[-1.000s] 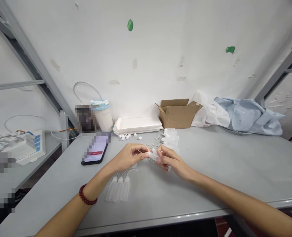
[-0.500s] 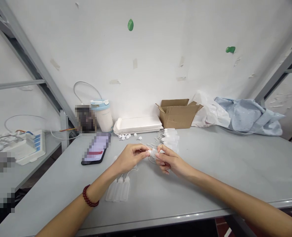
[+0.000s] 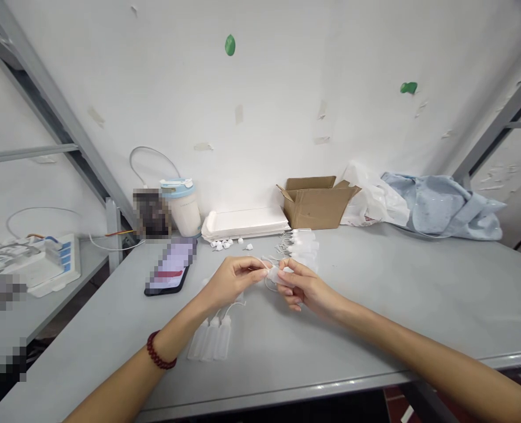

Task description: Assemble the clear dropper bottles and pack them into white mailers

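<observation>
The left hand has its thumb and finger close together, pinching the white top of a small bottle. The right hand pinches the cloudy, see-through side of that bottle, its other fingers curled. The bottle is up between the two hands, over the middle of the gray table. A thin white tube shows by the fingers.

Some words are on the cup with the blue lid, but they are too small to read. The white plastic bag has little reddish marks that I can't read. The phone has a red bar on its screen, and the rest is blurry.

Three bottles lie side by side near the left wrist, and the left hand and arm hide some things behind them. More bottles lie in a bunch past the right hand, which covers part of them. Little white caps sit in front of a flat white stack. Next to the stack is an open brown box, then the white bag, then a light blue cloth bag by the wall.
</observation>
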Action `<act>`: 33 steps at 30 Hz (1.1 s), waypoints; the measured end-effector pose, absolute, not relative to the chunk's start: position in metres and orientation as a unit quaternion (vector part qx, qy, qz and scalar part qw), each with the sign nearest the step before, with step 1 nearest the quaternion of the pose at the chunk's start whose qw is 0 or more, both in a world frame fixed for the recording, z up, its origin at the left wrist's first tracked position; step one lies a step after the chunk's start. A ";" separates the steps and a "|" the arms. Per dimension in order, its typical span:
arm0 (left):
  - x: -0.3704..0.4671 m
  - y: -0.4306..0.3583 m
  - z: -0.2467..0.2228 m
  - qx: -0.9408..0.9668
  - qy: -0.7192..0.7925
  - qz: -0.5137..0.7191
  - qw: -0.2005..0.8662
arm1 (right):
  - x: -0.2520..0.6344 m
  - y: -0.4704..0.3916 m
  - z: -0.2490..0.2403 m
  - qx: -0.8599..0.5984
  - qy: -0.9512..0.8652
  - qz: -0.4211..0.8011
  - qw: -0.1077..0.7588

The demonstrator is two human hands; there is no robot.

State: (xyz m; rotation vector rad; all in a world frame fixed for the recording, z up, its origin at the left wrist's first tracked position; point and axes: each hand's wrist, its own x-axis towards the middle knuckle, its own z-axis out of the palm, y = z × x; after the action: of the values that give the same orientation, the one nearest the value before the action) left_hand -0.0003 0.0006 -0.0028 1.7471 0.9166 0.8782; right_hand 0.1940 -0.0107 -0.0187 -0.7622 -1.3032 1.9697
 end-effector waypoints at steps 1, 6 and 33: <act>0.000 0.000 -0.002 0.714 0.376 0.355 0.472 | 0.194 -0.011 -0.019 -0.287 -0.503 0.749 0.322; 0.000 0.001 -0.003 0.713 0.388 0.298 0.502 | 0.194 -0.011 -0.021 -0.282 -0.533 0.729 0.324; 0.008 -0.010 0.003 0.728 0.399 0.296 0.473 | 0.194 -0.015 -0.014 -0.341 -0.618 0.634 0.316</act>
State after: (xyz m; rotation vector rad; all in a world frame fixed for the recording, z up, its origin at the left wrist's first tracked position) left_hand 0.0080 -0.0097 0.0032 1.7812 0.9762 0.7252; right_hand 0.1943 -0.0149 -0.0139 -0.8972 -1.6278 1.6703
